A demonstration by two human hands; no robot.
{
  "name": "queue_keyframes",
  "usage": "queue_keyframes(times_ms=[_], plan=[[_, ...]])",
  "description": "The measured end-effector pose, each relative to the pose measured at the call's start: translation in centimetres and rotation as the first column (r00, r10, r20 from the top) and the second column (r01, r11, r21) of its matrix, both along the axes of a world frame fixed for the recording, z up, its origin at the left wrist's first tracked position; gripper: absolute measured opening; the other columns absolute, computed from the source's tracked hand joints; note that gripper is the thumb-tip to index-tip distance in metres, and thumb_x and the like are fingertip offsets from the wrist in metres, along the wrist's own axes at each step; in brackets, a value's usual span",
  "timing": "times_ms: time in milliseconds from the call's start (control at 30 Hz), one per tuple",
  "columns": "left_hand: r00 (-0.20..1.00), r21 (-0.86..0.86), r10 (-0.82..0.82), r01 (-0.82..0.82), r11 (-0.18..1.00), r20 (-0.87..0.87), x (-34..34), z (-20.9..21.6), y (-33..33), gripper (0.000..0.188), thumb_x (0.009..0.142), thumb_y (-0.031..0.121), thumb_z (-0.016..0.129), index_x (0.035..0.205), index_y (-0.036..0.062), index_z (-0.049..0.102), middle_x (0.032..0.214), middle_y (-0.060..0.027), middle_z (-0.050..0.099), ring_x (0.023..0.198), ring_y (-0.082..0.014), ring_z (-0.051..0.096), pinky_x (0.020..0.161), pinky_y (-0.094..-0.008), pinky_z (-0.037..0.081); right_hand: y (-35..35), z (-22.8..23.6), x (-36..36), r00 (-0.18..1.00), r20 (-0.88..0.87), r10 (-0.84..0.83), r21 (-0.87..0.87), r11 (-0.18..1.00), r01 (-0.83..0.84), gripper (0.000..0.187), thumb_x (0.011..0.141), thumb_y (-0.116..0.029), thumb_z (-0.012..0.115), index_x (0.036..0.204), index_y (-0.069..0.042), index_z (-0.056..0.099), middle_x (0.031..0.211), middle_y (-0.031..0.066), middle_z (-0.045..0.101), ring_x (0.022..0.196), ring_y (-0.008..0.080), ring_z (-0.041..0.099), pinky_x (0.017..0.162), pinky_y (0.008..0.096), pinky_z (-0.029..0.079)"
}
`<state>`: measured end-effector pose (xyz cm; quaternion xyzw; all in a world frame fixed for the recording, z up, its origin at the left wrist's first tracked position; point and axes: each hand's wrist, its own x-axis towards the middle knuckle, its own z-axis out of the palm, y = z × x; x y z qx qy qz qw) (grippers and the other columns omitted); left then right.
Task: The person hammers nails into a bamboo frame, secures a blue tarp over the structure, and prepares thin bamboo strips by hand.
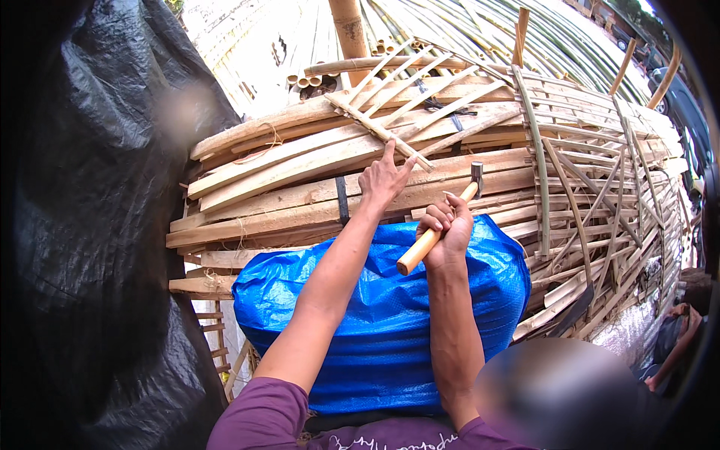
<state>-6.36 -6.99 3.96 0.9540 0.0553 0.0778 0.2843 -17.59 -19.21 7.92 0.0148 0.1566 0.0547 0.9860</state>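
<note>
The right hand (447, 225) grips a small hammer with a pale wooden handle (429, 240) mid-shaft, fingers wrapped tight; it looks light and stiff. The left hand (382, 180), fingers loosely spread and holding nothing, presses the lattice of split bamboo strips (420, 97) atop the stack of bamboo slats (300, 187).

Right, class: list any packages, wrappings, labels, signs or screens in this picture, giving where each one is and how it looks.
Blue woven sack: bulging, shiny, lower centre, beneath both forearms.
Black plastic sheet: crinkled, glossy, filling the left side.
No labels, signs or screens show.
</note>
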Motion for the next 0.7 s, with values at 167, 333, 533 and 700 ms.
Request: queue_keyframes(times_ms=[167,333,533,700], plan=[[0.989,0.263,-0.122,0.139,0.955,-0.08,1.4,3.1,1.1,0.081,0.082,0.079,0.042,0.136,0.0187,0.049,0.093,-0.0243,0.069,0.093,-0.0415,0.067,0.077,-0.0535,0.052,0.2,0.1,-0.1,1.0,0.006,-0.007,-0.063,0.998,0.007,0.027,0.09,-0.014,0.056,0.071,-0.016,0.038,0.053,-0.0075,0.032,0.04,0.0039,0.033,0.036,0.0203,0.032],[0.966,0.444,-0.154,0.233,0.865,-0.206,0.6,1.9,0.6,0.084,0.083,0.079,0.04,0.149,0.0265,0.033,0.104,-0.0221,0.068,0.097,-0.0371,0.068,0.077,-0.0504,0.054,-1.3,0.7,0.2,0.999,-0.032,0.026,-0.026,0.999,-0.026,0.027,0.091,-0.013,0.054,0.068,-0.016,0.039,0.053,-0.008,0.033,0.04,0.0041,0.034,0.037,0.0209,0.034],[0.962,0.372,-0.253,0.273,0.887,-0.102,-2.9,5.9,6.3,0.063,0.091,0.061,0.049,0.145,0.0311,0.039,0.106,-0.0144,0.069,0.099,-0.0339,0.067,0.083,-0.048,0.053,-7.4,8.0,-0.5,0.964,0.147,0.223,-0.442,0.886,-0.138,0.018,0.093,-0.007,0.054,0.082,-0.01,0.04,0.059,-0.0058,0.036,0.046,0.0033,0.036,0.039,0.0194,0.033],[0.869,0.254,-0.39,0.469,0.846,-0.305,-7.0,9.2,12.5,0.055,0.09,0.051,0.058,0.137,0.0245,0.051,0.106,-0.0097,0.07,0.1,-0.0283,0.066,0.087,-0.042,0.052,-18.1,7.3,-0.1,0.946,0.067,0.317,-0.985,-0.128,0.113,0.013,0.092,-0.013,0.061,0.097,-0.007,0.051,0.06,-0.0039,0.043,0.046,0.0036,0.041,0.039,0.0205,0.035]])
